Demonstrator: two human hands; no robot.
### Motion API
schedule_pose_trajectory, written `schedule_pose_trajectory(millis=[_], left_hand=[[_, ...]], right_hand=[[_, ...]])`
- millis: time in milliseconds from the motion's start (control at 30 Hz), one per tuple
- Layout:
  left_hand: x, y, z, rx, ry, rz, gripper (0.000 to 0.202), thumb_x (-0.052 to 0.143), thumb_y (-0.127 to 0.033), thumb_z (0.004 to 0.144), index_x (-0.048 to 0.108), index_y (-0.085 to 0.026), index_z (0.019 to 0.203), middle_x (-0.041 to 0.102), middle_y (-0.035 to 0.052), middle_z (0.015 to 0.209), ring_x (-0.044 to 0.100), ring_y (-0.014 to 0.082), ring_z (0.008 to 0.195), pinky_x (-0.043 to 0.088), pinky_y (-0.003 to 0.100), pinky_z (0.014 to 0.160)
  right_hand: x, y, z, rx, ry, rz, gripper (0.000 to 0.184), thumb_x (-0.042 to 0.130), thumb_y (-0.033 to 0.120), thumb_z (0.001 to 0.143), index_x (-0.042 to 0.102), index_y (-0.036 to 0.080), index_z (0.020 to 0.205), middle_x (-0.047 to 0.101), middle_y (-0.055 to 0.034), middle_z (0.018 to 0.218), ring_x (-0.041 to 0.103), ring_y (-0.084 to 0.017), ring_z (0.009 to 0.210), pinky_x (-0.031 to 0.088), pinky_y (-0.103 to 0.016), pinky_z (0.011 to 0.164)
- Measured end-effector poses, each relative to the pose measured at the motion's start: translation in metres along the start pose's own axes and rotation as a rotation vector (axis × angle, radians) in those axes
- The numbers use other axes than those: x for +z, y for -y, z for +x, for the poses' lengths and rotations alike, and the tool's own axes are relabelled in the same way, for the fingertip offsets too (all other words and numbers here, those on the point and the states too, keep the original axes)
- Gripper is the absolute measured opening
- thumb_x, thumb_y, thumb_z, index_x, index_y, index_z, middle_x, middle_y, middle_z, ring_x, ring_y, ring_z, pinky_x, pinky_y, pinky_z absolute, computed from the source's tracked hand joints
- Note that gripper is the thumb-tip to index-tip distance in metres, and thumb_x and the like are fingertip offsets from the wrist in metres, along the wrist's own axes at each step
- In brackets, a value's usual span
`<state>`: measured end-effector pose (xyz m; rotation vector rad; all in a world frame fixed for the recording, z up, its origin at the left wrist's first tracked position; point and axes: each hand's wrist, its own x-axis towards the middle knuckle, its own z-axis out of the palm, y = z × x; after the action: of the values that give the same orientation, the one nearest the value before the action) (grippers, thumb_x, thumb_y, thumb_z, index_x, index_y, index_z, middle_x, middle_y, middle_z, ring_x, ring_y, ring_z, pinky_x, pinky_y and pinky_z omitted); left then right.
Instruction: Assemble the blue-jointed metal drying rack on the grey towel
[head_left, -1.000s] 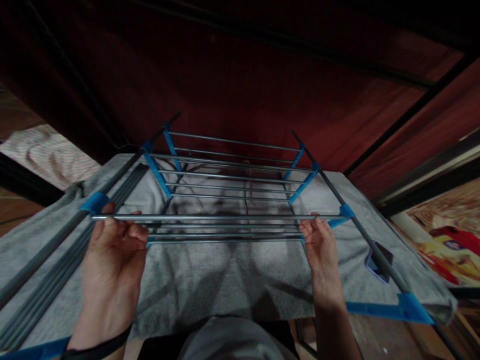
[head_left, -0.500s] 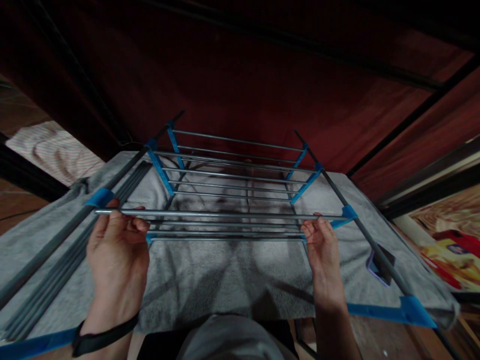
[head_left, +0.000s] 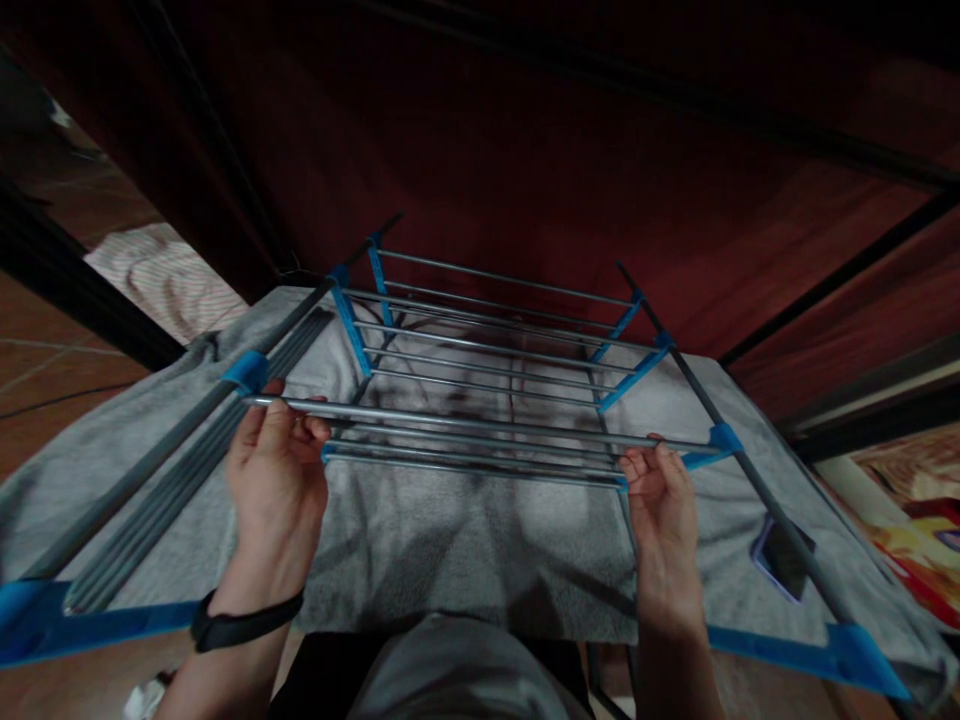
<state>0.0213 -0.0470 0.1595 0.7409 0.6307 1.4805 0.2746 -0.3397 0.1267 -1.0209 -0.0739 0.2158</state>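
Note:
My left hand [head_left: 276,480] pinches a grey metal tube [head_left: 465,424] near its left end, beside a blue plastic bracket [head_left: 247,372] on the rack's left pole. Fingers of my right hand [head_left: 661,495] are closed around the same tube near its right end, which meets the blue bracket [head_left: 724,438] on the right pole [head_left: 780,535]. The tube lies across the rack, its left end near the bracket; whether it is seated there I cannot tell. Farther back, more tubes [head_left: 480,340] span between blue brackets.
A bundle of several loose tubes [head_left: 169,485] lies along the left pole [head_left: 142,490]. The rack rests on a grey blanket [head_left: 480,540]. A phone [head_left: 784,555] is on the blanket at right, under the right pole. Dark red fabric [head_left: 487,150] hangs behind.
The whole view has shifted, with rack and hands appearing farther right. Both hands keep hold of the tube, and its left end still lies near the left bracket.

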Motion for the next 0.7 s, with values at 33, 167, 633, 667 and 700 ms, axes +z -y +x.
schedule_pose_trajectory(millis=[33, 167, 633, 667, 700], left_hand=[[0.0, 0.0, 0.0, -0.014, 0.002, 0.0, 0.013, 0.065, -0.004, 0.078, 0.064, -0.01, 0.089, 0.064, -0.0002, 0.083, 0.056, 0.0075, 0.055, 0.043, 0.019, 0.049], [0.003, -0.002, 0.0, -0.045, -0.015, -0.014, 0.01, 0.06, -0.003, 0.082, 0.063, -0.01, 0.088, 0.065, 0.0015, 0.076, 0.058, 0.0089, 0.055, 0.042, 0.019, 0.047], [0.011, -0.011, -0.004, -0.04, 0.015, 0.086, 0.007, 0.068, -0.021, 0.084, 0.068, -0.023, 0.09, 0.066, 0.0011, 0.076, 0.051, 0.0078, 0.053, 0.044, 0.018, 0.047], [0.012, -0.011, -0.003, -0.034, 0.013, 0.09, 0.008, 0.067, -0.021, 0.084, 0.069, -0.024, 0.091, 0.065, 0.0007, 0.076, 0.051, 0.0078, 0.053, 0.044, 0.018, 0.047], [0.013, -0.012, -0.002, -0.026, 0.014, 0.092, 0.01, 0.067, -0.022, 0.084, 0.069, -0.026, 0.093, 0.065, 0.0004, 0.076, 0.052, 0.0078, 0.054, 0.044, 0.018, 0.047]], right_hand=[[0.0, 0.0, 0.0, 0.0, 0.002, 0.003, 0.024, 0.081, 0.031, 0.071, 0.065, 0.021, 0.087, 0.067, 0.0054, 0.076, 0.066, -0.01, 0.072, 0.055, -0.025, 0.071], [0.0, 0.001, 0.0, -0.001, 0.011, -0.002, 0.026, 0.082, 0.031, 0.071, 0.065, 0.021, 0.087, 0.067, 0.0051, 0.074, 0.066, -0.01, 0.071, 0.055, -0.024, 0.07], [0.002, 0.003, 0.001, -0.009, 0.011, -0.011, 0.019, 0.079, 0.031, 0.072, 0.065, 0.021, 0.08, 0.068, 0.0035, 0.072, 0.066, -0.01, 0.072, 0.055, -0.024, 0.07], [0.002, 0.004, 0.001, -0.008, 0.01, -0.011, 0.02, 0.08, 0.031, 0.072, 0.064, 0.021, 0.08, 0.068, 0.0035, 0.072, 0.066, -0.01, 0.072, 0.055, -0.023, 0.07], [0.003, 0.004, 0.001, -0.006, 0.011, -0.009, 0.02, 0.08, 0.031, 0.072, 0.064, 0.021, 0.08, 0.068, 0.0036, 0.072, 0.066, -0.01, 0.072, 0.054, -0.023, 0.07]])
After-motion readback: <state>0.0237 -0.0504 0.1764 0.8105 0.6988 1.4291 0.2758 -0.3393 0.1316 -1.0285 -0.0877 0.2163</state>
